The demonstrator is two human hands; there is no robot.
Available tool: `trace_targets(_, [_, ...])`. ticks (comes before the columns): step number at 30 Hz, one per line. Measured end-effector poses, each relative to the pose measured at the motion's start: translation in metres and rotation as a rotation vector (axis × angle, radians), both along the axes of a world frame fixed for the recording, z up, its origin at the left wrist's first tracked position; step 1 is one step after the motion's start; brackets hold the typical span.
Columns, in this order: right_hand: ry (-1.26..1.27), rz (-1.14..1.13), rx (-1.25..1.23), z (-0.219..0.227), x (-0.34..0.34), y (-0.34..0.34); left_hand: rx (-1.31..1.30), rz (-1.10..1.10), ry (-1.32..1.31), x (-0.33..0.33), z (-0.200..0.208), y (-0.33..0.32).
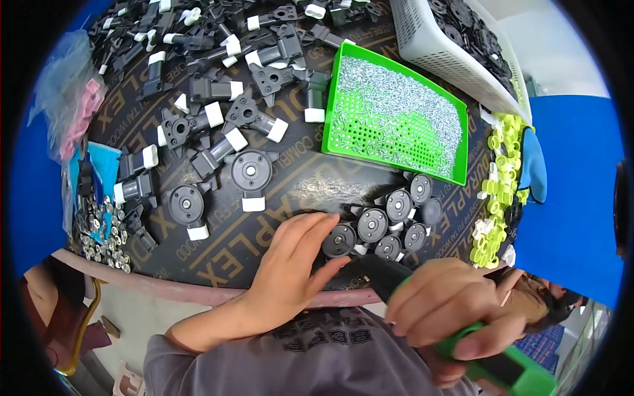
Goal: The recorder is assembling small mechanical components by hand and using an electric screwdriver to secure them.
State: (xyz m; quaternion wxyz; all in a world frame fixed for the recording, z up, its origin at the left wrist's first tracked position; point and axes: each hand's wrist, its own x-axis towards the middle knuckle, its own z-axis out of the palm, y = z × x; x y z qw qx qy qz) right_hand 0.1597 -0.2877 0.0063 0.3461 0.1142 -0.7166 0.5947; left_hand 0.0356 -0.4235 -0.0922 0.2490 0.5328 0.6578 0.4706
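Note:
My right hand (449, 303) is wrapped round a green and black power screwdriver (522, 379). The tool's dark nose points up and left, toward a black part with a round disc (339, 240). Thumb and fingers of my left hand (290, 254) curve round the near-left side of that part at the table's front. Where the tip meets the part I cannot make out. Several similar round-disc parts (372, 225) cluster just to its right. Two more disc parts with white ends, one a black wheel-like piece (251, 170), lie farther left, disc side up.
A green perforated tray (350, 155) of small screws lies beyond the cluster. Black parts with white ends (214, 89) pile up at the back left. A white basket (456, 56) stands back right, beside yellow-green rings (492, 231). Small metal pieces (109, 237) lie left. Another person (528, 297) shows at right.

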Motion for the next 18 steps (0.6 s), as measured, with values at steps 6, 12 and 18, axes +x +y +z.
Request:
trace_targets(6, [0.035,-0.003,0.012,-0.018,-0.009,-0.005,0.015,-0.014,-0.021,-0.001,0.002,0.000])
trace_targets(12, [0.089,-0.048,-0.096,-0.020,-0.016,-0.013,-0.008,-0.023,-0.027,-0.001,0.003,-0.001])
trace_targets(18, [0.086,-0.036,-0.097,-0.021,-0.016,-0.012,-0.011,-0.024,-0.029,-0.001,0.004,-0.001])
